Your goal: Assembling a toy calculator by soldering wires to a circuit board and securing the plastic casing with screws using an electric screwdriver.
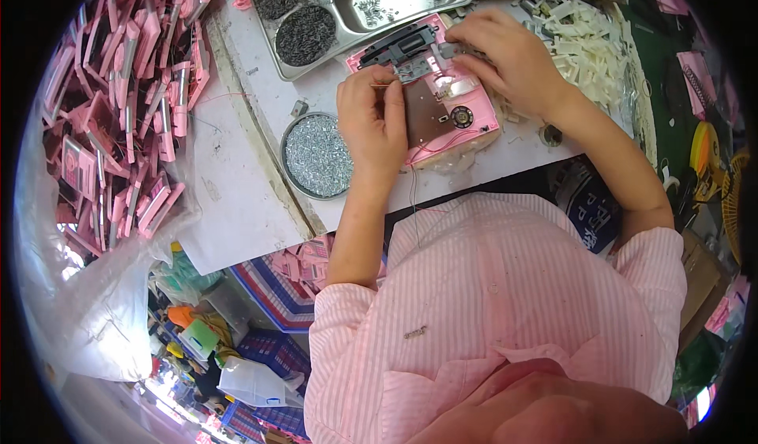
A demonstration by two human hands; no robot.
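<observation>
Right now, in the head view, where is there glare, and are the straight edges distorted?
Head view: glare whitens the clear plastic bag at lower left and glints on the metal tray; the table edge bows with fisheye distortion; corners are black; both hands look sharp.

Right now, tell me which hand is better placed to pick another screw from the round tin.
Left. The left hand rests on the pink device right beside the round tin of small silvery parts; the right hand is across the device, at its top edge.

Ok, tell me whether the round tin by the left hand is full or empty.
Full, or nearly: the round tin is covered rim to rim with small silvery parts, beside the left hand.
</observation>
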